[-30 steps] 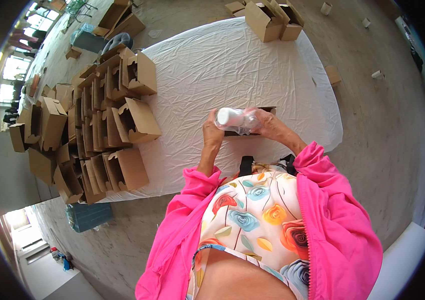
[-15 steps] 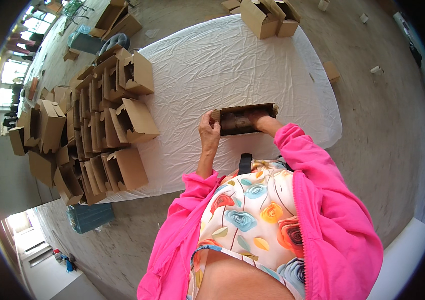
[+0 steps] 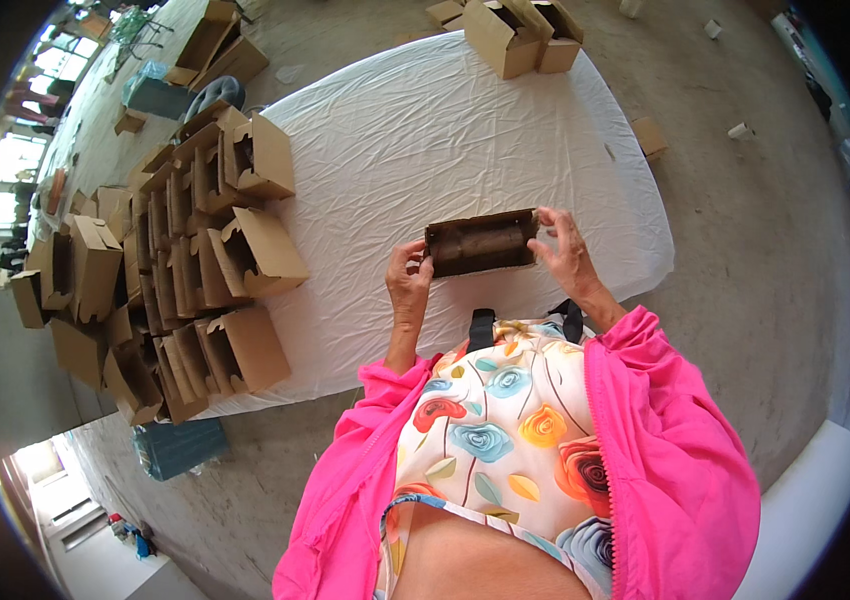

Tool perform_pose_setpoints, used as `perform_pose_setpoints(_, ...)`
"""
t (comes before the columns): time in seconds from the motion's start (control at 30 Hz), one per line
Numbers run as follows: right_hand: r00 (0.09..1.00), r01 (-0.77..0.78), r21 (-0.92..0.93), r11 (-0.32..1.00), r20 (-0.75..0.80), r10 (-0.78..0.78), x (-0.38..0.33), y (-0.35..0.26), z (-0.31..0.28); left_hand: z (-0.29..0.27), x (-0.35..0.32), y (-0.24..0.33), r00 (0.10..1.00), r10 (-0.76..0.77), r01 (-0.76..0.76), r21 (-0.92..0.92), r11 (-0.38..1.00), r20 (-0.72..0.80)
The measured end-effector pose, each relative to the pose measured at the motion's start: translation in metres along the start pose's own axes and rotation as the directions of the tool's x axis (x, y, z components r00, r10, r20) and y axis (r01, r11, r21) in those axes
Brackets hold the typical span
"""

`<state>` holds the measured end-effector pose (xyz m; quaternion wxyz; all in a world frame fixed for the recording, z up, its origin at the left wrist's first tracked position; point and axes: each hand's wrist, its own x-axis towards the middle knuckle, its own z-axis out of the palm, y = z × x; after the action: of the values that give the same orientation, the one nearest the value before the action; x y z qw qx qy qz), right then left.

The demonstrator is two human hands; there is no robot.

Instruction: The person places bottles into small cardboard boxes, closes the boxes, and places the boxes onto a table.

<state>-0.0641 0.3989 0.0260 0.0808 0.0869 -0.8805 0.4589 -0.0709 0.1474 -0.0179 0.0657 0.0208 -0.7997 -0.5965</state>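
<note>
An open-topped brown cardboard box rests on the white-covered table in front of me, its long side running left to right. Its inside is dark, and I cannot make out what, if anything, lies at the bottom. My left hand is closed on the box's left end, thumb against the end wall. At the opposite end, my right hand grips the right edge, with fingertips at the far corner and the thumb lower down. Both hands are outside the box.
Several open cardboard boxes stand packed together on the table's left side. More boxes sit at its far edge. A wrinkled white sheet covers the table. Beyond the right edge, a small carton lies on the concrete floor.
My right hand has come out of the box and now holds its right end. The left hand stays at the left end. My view has shifted slightly.
</note>
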Motion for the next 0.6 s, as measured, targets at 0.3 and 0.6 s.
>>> perform_pose_setpoints(0.3, 0.956, 0.069, -0.154, 0.986, 0.293, -0.021, -0.024, 0.029, 0.030, -0.006, 0.000, -0.002, 0.944, 0.252, -0.299, 0.227, 0.927, 0.212)
perform_pose_setpoints(0.6, 0.954, -0.291, 0.185, 0.939, 0.125, 0.271, -0.008, 0.024, 0.029, -0.007, -0.001, -0.026, 0.943, 0.040, -0.042, -0.001, 0.999, 0.329)
